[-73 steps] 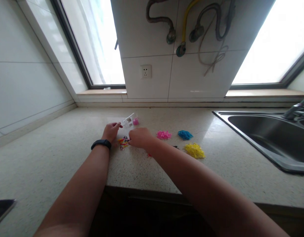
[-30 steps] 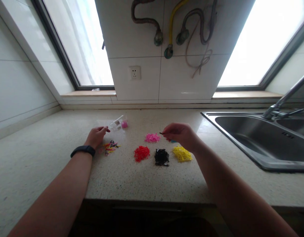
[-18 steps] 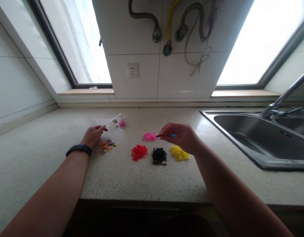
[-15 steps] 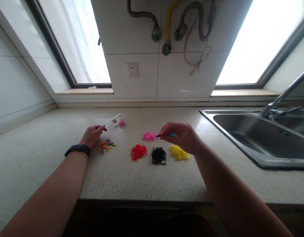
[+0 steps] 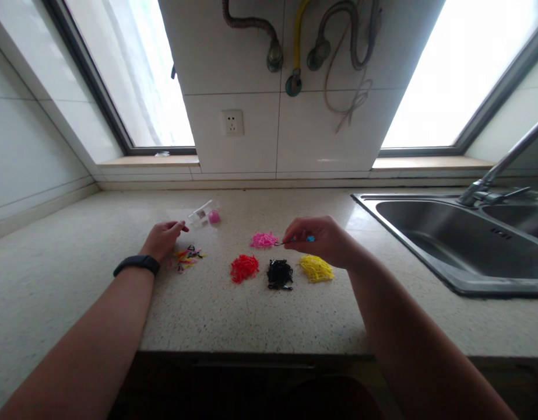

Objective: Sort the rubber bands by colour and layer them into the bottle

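My right hand (image 5: 322, 239) hovers over the counter with its fingers pinched on a small black rubber band (image 5: 281, 243), just above the black pile (image 5: 280, 274). Around it lie a pink pile (image 5: 263, 239), a red pile (image 5: 244, 268) and a yellow pile (image 5: 316, 268); a bit of the blue pile (image 5: 310, 238) shows behind the fingers. My left hand (image 5: 164, 239), a black band on its wrist, rests on the counter with fingers curled beside a mixed-colour heap (image 5: 186, 258). A clear plastic box (image 5: 204, 216) with a pink item lies just beyond it.
A steel sink (image 5: 447, 245) with a tap (image 5: 500, 169) fills the right side. The tiled wall behind carries a socket (image 5: 232, 122) and hoses (image 5: 295, 52). The speckled counter (image 5: 76, 280) ends at a dark front edge near me.
My right hand left the mixed heap, carried a black band rightwards and has sunk slightly towards the black pile. The left hand stayed by the heap. The view shifted right.
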Tool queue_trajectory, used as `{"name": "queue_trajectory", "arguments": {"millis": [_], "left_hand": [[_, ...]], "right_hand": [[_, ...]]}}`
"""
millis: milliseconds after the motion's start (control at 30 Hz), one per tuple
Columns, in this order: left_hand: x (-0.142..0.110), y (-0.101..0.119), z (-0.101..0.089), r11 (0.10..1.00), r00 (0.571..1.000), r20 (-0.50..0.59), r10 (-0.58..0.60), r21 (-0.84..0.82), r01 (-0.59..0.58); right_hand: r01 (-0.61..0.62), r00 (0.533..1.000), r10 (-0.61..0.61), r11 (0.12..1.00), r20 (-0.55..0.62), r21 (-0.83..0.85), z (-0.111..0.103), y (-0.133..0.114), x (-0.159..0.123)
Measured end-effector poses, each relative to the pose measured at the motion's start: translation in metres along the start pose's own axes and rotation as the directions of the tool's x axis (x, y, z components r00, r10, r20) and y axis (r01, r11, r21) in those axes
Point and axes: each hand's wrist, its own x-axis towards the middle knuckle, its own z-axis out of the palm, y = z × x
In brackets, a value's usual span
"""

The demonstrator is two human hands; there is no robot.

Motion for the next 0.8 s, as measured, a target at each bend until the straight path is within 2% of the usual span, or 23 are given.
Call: {"name": "queue_trajectory", "arguments": {"millis": [100,233,400,567,800], "left_hand": [[0.001,-0.001,0.001,1.0,1.0,-0.003,0.006,0.008,-0.006],[0.001,-0.001,0.0,1.0,1.0,0.011,0.017,0.013,-0.017],[0.0,0.002,0.0,0.999,1.0,0.009,0.003,0.032,-0.003],[-0.004,0.008,-0.001,0.999,1.0,0.008,0.0,0.047,-0.001],[-0.01,0.018,-0.003,0.999,1.0,0.018,-0.014,0.041,0.013]], "right_hand": [[-0.06,0.987,0.085,0.982,0.136,-0.181,-0.001,0.014,0.003],[-0.032,0.96,0.127,0.935,0.25,-0.353,0.005,0.03,0.005],[-0.02,0.942,0.151,0.918,0.301,-0.397,0.01,0.035,0.006],[0.046,0.92,0.126,0.906,0.37,-0.422,0.01,0.033,0.006],[0.082,0.921,0.125,0.863,0.369,-0.498,0.009,0.035,0.005]]}}
